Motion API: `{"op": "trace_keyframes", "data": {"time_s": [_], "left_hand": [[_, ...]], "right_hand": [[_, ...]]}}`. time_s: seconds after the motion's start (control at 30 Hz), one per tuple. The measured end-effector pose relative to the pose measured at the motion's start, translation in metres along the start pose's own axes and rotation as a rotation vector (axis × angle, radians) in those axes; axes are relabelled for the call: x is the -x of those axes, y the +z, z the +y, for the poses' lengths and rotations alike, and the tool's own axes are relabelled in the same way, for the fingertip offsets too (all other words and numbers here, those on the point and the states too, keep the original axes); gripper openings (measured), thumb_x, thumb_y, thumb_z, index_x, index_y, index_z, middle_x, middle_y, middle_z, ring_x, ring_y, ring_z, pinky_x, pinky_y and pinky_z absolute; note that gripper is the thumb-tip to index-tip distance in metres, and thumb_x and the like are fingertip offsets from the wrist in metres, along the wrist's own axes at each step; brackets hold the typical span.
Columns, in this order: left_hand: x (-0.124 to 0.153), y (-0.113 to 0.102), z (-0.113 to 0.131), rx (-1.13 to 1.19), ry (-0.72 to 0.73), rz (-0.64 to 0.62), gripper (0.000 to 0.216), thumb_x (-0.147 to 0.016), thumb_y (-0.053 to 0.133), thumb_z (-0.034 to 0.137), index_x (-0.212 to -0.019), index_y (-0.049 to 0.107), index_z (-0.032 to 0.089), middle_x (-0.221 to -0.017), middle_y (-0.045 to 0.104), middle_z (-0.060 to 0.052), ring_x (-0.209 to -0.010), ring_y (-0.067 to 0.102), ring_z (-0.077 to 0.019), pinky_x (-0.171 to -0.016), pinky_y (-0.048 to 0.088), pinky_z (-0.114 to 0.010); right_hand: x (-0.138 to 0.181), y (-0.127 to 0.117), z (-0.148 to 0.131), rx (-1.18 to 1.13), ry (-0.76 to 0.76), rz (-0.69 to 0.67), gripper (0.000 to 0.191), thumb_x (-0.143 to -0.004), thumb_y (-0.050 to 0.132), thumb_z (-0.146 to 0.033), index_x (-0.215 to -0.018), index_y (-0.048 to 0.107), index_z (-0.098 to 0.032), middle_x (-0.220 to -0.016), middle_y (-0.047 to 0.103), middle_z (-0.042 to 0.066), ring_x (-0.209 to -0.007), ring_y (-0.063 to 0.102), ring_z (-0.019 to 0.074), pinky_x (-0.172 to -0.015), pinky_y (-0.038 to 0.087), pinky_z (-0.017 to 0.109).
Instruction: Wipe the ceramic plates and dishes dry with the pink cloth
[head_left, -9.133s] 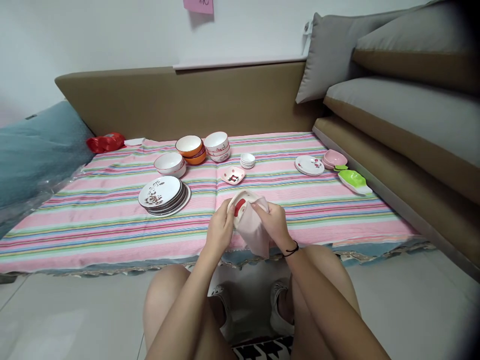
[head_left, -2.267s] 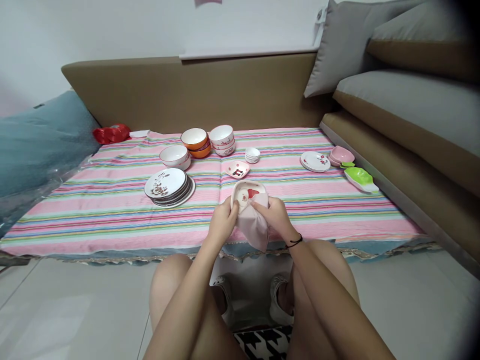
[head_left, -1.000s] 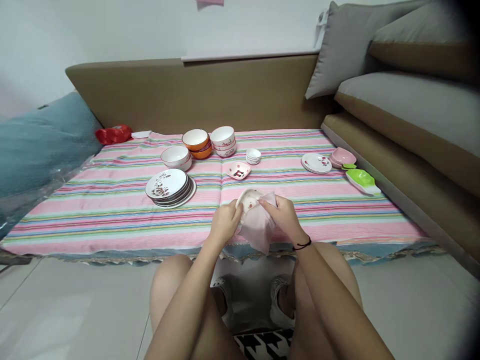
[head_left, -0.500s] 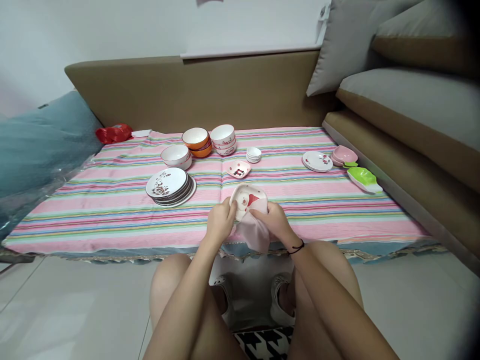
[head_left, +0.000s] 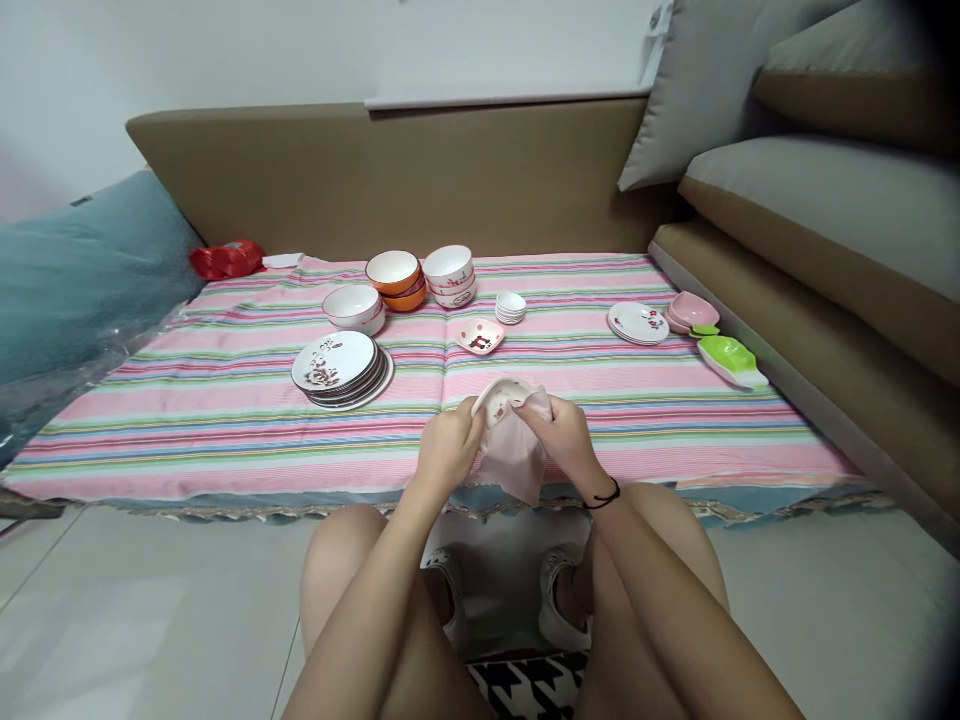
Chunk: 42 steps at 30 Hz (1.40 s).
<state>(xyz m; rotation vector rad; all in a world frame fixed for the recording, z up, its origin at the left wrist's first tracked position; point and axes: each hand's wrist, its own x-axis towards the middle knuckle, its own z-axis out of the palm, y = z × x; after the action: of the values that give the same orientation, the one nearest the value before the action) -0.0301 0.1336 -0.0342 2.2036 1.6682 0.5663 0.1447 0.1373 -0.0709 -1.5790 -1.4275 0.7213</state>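
My left hand [head_left: 451, 441] grips the left edge of a small white dish [head_left: 495, 401] with a printed picture inside. A pale pink cloth [head_left: 516, 455] is pinched in my right hand [head_left: 560, 432], which presses it over the dish's right side and inner face. The dish is held tilted above the near part of the striped cover, and the cloth hides much of its picture. Just beyond it lies a similar pink-and-white dish [head_left: 480, 337] with a dark red figure. Behind that one stands a stack of small white bowls [head_left: 511, 307].
On the striped cover [head_left: 225, 400], stacked plates [head_left: 334, 362], white bowls [head_left: 352, 304], orange bowls [head_left: 394, 272] and patterned bowls [head_left: 448, 268] stand left. At right are flat plates [head_left: 637, 323], pink dishes [head_left: 691, 311] and a green dish [head_left: 729, 357], beside cushions [head_left: 810, 200].
The dish has tipped up, so its inside shows less. My right hand has moved slightly right and up with the cloth, which now covers more of the picture.
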Motion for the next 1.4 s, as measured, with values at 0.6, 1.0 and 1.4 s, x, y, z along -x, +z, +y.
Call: {"op": "trace_keyframes", "data": {"time_s": [0.6,1.0,1.4], "left_hand": [[-0.002,0.002,-0.001,-0.168,0.054,-0.056,0.032,-0.096,0.030,0.035,-0.090,0.057,0.019,-0.071,0.066,-0.006,-0.068,0.062,-0.0223,-0.057,0.029,-0.027],[0.002,-0.017,-0.009,0.152,0.083,-0.373,0.034,-0.089,0.039,0.040,-0.064,0.053,0.020,-0.049,0.052,0.002,-0.047,0.048,-0.0149,-0.049,0.027,-0.026],[-0.001,-0.002,-0.004,0.613,0.025,-0.121,0.035,-0.089,0.041,0.046,-0.098,0.060,0.017,-0.093,0.065,-0.003,-0.083,0.056,-0.0174,-0.071,0.042,-0.025]], "right_hand": [[-0.005,-0.009,-0.001,0.310,-0.053,-0.002,0.045,-0.063,0.069,-0.060,-0.056,0.051,-0.019,-0.054,0.053,-0.002,-0.052,0.042,0.0120,-0.050,0.024,0.025],[-0.005,-0.007,0.002,0.343,-0.387,-0.319,0.021,-0.082,0.056,-0.035,-0.070,0.053,-0.018,-0.061,0.054,-0.002,-0.057,0.044,0.0115,-0.053,0.021,0.024],[-0.008,-0.002,0.005,0.094,-0.167,-0.055,0.032,-0.088,0.045,-0.043,-0.065,0.047,-0.020,-0.060,0.052,-0.001,-0.057,0.047,0.0134,-0.055,0.029,0.024]]}}
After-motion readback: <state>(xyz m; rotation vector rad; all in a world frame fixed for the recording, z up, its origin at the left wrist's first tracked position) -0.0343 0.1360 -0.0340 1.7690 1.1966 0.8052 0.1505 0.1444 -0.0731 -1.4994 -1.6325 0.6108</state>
